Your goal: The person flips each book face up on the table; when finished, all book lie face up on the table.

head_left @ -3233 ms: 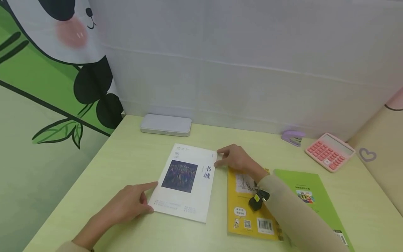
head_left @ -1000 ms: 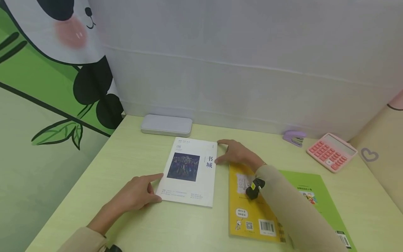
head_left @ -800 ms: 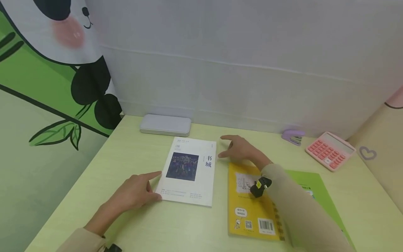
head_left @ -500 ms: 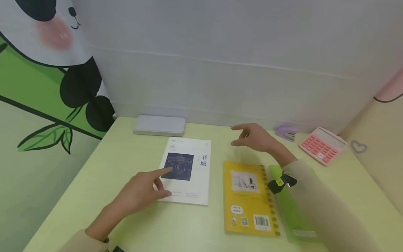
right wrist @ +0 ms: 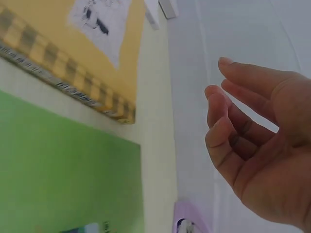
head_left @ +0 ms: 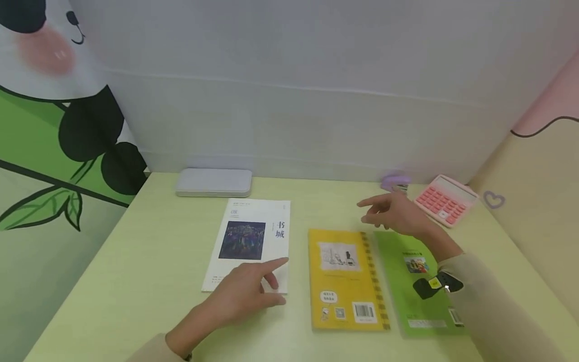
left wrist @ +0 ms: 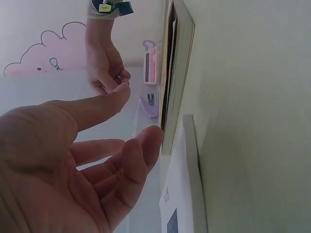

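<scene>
A white magazine [head_left: 251, 241] with a dark cover picture lies flat on the pale green desk [head_left: 149, 261]. My left hand [head_left: 253, 289] hovers over its near right corner with relaxed fingers and holds nothing; in the left wrist view the left hand [left wrist: 97, 145] is open beside the magazine's edge [left wrist: 192, 165]. To the right lie a yellow spiral notebook [head_left: 344, 276] and a green booklet [head_left: 407, 271]. My right hand [head_left: 391, 213] hangs in the air above the green booklet's far edge, fingers loosely spread and empty; the right wrist view shows the right hand [right wrist: 248, 141] open.
A grey flat case [head_left: 213, 182] lies at the back by the white partition. A purple stapler [head_left: 394, 182] and a pink calculator [head_left: 444, 199] sit at the back right. A panda-and-bamboo panel [head_left: 50, 151] walls the left side.
Both hands have let go of the white magazine. My right hand lifted and moved right, over the green booklet. My left hand shifted right to the magazine's near right corner. The view panned right.
</scene>
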Demonstrator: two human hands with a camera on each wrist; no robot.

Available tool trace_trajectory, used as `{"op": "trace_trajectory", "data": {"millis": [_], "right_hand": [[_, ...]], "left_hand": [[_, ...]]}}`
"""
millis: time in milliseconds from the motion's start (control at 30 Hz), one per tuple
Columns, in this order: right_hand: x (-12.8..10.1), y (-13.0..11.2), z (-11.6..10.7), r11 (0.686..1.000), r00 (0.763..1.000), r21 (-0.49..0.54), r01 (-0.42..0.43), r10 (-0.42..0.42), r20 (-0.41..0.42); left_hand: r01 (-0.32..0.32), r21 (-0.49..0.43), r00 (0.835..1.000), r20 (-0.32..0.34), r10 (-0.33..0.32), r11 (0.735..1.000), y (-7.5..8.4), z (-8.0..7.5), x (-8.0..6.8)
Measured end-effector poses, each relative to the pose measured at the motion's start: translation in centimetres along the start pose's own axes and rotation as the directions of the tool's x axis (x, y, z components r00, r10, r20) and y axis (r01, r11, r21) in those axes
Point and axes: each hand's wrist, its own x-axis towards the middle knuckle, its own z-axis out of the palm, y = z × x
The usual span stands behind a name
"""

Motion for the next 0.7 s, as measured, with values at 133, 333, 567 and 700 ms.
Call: {"op": "trace_trajectory", "data": {"millis": [133,333,567,700], "right_hand": [[-1.0,2.5,1.1,0.997,0.999,0.067,-0.049,0.049,0.007],[-1.4,5.0,2.8,0.983,0.994,0.147,-0.107,0.105,0.024],[-1.2,5.6,3.7,0.964,0.977,0.156,-0.215,0.213,0.029],[-1.1,5.4,3.9,0.965,0.974,0.131,-0.225,0.224,0.022]], "left_hand": [[-0.009,-0.017,0.999,0.052,0.01,1.0,0.8,1.7,0.7],[-0.03,-0.009,0.996,0.084,0.03,1.0,1.8,3.4,2.0],[0.019,-0.03,0.992,0.128,-0.015,0.999,2.4,4.9,2.8],[-0.001,-0.003,0.991,0.137,0.001,1.0,2.7,5.3,3.1]]}}
